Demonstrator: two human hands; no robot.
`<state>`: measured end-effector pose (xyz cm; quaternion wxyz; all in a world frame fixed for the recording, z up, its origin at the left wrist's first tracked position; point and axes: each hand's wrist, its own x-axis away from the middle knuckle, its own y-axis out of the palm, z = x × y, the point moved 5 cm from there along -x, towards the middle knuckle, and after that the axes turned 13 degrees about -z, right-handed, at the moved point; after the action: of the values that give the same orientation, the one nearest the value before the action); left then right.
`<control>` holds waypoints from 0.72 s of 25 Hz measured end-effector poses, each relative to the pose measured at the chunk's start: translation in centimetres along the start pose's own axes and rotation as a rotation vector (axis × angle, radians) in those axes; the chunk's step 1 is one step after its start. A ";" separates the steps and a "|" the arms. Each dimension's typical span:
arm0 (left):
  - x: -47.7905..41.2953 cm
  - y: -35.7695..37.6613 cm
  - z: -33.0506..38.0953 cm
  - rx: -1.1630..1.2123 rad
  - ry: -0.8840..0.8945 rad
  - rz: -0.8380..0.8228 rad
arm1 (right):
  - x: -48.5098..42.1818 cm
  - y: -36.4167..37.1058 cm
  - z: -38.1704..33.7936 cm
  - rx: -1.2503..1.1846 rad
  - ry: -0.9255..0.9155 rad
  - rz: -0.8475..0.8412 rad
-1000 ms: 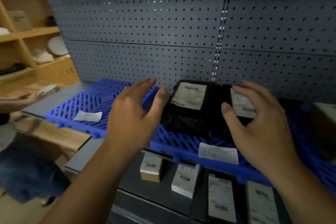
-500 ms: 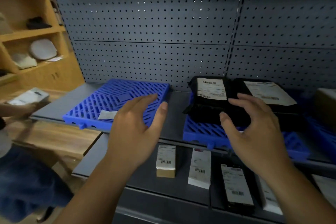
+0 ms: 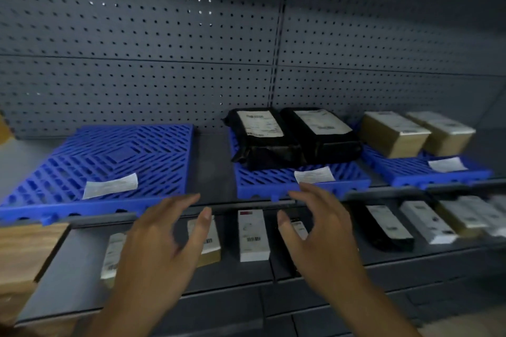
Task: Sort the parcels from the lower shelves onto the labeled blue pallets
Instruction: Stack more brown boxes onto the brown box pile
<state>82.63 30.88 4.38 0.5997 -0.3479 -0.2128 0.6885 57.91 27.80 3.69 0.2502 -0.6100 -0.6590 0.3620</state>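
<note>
Three blue pallets lie on the upper shelf. The left pallet [image 3: 115, 156] carries only a paper label [image 3: 109, 185]. On the middle pallet [image 3: 273, 180] rest two black bagged parcels [image 3: 295, 137]. Two brown boxes [image 3: 394, 134] stand on the right pallet [image 3: 405, 169]. Several labelled parcels line the lower shelf, among them a white box [image 3: 252, 235] and a black bag [image 3: 383, 226]. My left hand [image 3: 161, 243] and my right hand [image 3: 317, 232] hover empty over that lower row, fingers spread, either side of the white box.
A grey pegboard wall [image 3: 164, 49] backs the shelves. A wooden surface [image 3: 24, 252] juts in at the lower left beside the lower shelf [image 3: 74, 276]. More pale boxes [image 3: 462, 216] sit at the lower shelf's right end.
My view swung right and pulled back, revealing the right pallet with brown boxes. Both hands dropped from in front of the pallets down over the lower shelf's parcels, still holding nothing.
</note>
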 end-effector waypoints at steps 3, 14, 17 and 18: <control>0.6 0.5 -0.1 -0.035 -0.026 0.009 | 0.2 -0.1 0.5 0.017 -0.030 -0.018; 5.0 -0.1 -4.8 -0.119 -0.168 0.072 | 1.4 5.0 1.0 -0.054 -0.067 -0.137; 7.1 0.1 -7.5 -0.155 -0.256 0.060 | 1.5 8.1 1.5 -0.082 -0.059 -0.228; 7.7 0.0 -8.4 -0.170 -0.279 0.066 | 1.7 9.1 1.5 -0.084 -0.055 -0.258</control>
<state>88.50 37.29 -3.01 0.5097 -0.3053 -0.3400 0.7289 62.14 29.17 -4.53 0.2507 -0.5200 -0.7531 0.3157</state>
